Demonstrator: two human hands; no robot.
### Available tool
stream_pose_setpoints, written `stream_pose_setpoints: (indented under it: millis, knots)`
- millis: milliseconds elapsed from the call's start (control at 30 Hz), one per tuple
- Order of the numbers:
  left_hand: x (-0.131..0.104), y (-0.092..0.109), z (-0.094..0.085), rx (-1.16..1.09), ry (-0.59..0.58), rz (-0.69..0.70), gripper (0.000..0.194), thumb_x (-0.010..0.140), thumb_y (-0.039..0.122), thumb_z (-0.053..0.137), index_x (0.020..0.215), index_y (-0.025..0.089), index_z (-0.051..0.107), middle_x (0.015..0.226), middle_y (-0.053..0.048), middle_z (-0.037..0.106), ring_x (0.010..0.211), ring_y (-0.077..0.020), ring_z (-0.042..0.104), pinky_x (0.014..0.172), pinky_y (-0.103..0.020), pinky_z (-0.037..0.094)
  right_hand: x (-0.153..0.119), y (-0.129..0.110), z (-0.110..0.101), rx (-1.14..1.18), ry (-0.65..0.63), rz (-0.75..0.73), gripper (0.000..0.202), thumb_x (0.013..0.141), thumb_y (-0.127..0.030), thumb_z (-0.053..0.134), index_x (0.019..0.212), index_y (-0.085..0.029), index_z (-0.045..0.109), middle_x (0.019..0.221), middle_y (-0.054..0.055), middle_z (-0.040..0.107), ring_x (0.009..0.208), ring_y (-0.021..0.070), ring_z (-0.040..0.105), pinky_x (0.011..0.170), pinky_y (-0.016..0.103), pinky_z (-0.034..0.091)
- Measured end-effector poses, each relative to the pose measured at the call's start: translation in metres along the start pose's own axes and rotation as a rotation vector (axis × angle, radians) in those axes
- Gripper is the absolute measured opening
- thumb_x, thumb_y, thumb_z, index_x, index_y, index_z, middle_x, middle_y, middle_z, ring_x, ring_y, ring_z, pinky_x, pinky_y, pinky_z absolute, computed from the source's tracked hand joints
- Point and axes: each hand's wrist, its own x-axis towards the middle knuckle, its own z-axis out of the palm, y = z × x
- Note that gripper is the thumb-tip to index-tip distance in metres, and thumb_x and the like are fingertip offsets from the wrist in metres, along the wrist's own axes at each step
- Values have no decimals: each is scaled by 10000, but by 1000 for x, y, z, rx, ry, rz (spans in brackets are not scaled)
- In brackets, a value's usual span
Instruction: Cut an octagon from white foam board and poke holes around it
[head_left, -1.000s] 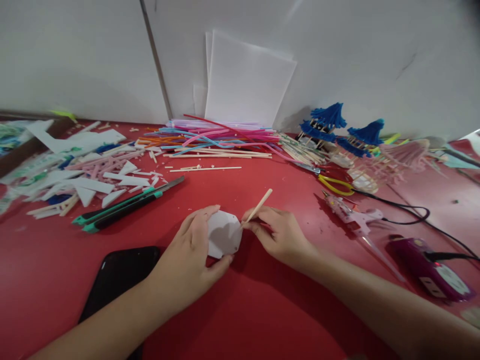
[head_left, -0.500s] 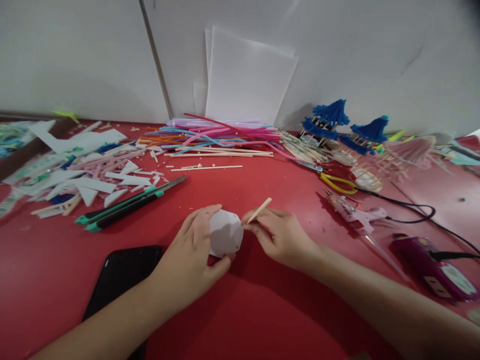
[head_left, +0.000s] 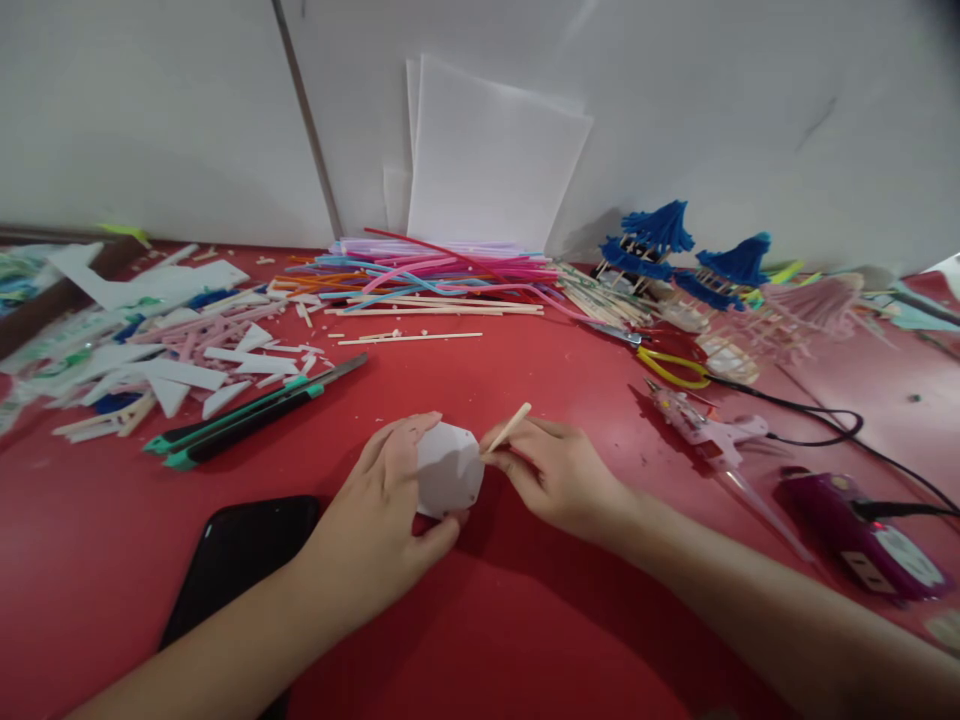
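Observation:
My left hand [head_left: 401,500] grips a small white many-sided board [head_left: 448,468] by its left side, thumb at the lower edge and fingers along the top. Small dark holes or dots show near the board's corners. Pinched between thumb and fingers of my right hand [head_left: 555,470] is a short wooden stick [head_left: 510,427], tilted up to the right. The stick's lower end is at the board's right edge; whether it sits in a hole there I cannot tell.
A utility knife [head_left: 255,415], a black phone [head_left: 240,555] and white scraps [head_left: 176,370] lie left. Pipe cleaners [head_left: 450,268] and sticks line the back. Right are yellow-handled scissors [head_left: 671,368], a glue gun [head_left: 701,425], a purple power strip [head_left: 855,535] and blue-roofed models [head_left: 649,240].
The stick in my right hand has tipped slightly, its upper end moving a little left and down. The whole view has shifted slightly; my left hand keeps its hold on the board.

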Motion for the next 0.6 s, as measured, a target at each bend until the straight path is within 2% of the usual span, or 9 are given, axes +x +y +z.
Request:
stream_pose_setpoints:
  millis: [267, 600]
  knots:
    - [1, 1, -2, -8, -26, -8, 664, 798, 303, 610, 1362, 164, 287, 1318, -192, 514, 1244, -348, 490, 1005, -553, 465, -2, -1, 1, 4, -54, 7, 221, 932, -117, 414, 914, -205, 617, 881, 61, 727, 839, 180, 696, 767, 301, 565]
    - [0, -1, 0, 28, 6, 39, 678, 803, 292, 609, 1366, 130, 266, 1317, -219, 513, 1229, -353, 498, 994, -564, 473, -1, 0, 2, 10, -31, 64, 143, 922, -139, 488, 884, -198, 613, 842, 52, 719, 770, 170, 688, 699, 264, 544]
